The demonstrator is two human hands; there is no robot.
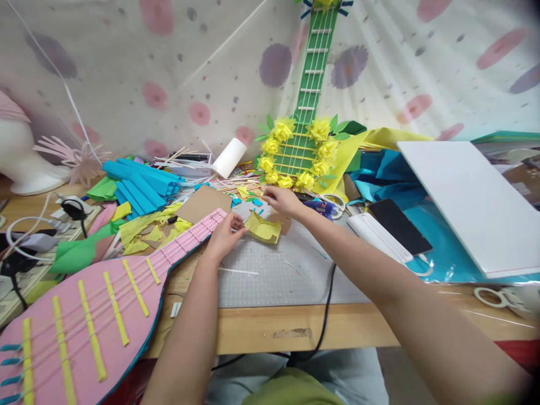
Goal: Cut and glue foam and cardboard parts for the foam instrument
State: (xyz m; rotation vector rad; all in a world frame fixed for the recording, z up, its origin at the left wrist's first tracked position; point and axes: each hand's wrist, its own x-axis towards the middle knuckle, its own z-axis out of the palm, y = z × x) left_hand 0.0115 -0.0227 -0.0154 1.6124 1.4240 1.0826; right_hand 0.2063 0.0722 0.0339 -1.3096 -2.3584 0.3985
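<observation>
A small yellow paper-covered piece with raised edges lies on the grey cutting mat. My left hand is at its left edge, fingers curled and pinched together; what they hold, if anything, is too small to tell. Just above and to the right of the piece, my right hand is bent downward with its fingers closed near small blue scraps. Its fingertips are partly hidden. The neck of a pink paper instrument with yellow strips reaches up to my left hand.
A green instrument with yellow flowers stands at the back. Scissors and a blue glue gun lie right of my right hand. A phone, white board, crepe paper and a black cable are around.
</observation>
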